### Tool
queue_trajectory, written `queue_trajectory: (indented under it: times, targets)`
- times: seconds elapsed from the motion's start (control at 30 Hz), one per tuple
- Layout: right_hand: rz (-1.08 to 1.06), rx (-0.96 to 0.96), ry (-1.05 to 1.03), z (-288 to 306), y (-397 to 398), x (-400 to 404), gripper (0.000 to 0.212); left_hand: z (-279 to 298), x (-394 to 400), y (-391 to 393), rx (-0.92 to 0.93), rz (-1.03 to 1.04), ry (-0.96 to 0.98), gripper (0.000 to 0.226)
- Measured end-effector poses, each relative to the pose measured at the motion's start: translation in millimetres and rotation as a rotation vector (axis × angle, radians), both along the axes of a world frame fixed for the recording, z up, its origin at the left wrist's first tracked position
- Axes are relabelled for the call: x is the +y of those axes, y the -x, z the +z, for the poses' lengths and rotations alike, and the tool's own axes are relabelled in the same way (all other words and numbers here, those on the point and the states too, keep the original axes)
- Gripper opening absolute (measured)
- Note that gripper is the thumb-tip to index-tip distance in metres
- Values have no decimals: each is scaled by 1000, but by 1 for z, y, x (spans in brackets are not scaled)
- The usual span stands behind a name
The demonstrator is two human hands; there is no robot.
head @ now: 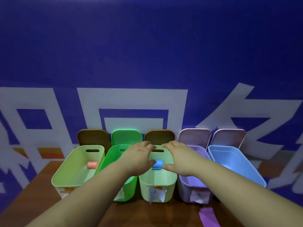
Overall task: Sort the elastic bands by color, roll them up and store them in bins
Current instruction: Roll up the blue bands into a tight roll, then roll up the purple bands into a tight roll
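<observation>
A rolled blue elastic band (pixel 157 164) sits in the middle pale green bin (pixel 157 183), between my two thumbs. My left hand (pixel 139 156) and my right hand (pixel 180 158) hover palm-down over that bin with fingers straight. Each thumb tip lies beside the roll; whether they touch it is unclear. A rolled pink band (pixel 92 164) lies in the leftmost pale green bin (pixel 65 171). A loose purple band (pixel 208 216) lies flat on the wooden table (pixel 172 213) near the front right.
Five bins stand in a row: pale green, bright green (pixel 113 153), pale green, purple (pixel 191 183) and blue (pixel 237 166). Their lids (pixel 93 136) lean upright behind them against a blue wall. Paper labels hang on the bins' fronts.
</observation>
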State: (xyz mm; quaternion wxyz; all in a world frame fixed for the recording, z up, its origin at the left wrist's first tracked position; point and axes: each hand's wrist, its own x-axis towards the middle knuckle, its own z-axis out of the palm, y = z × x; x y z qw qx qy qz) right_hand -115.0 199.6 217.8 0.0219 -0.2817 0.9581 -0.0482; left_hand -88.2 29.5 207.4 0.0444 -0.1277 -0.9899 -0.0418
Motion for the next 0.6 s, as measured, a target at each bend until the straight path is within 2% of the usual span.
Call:
queue_trajectory:
  times: [0.27,0.6]
  targets:
    - [-53,-25,18,-89,-28,-23,71,-82,-31,-19,12,-81,25,54]
    - [-109,164,30,-228,-68,-32,72,-225,-33,-44,132,-158,-75,48]
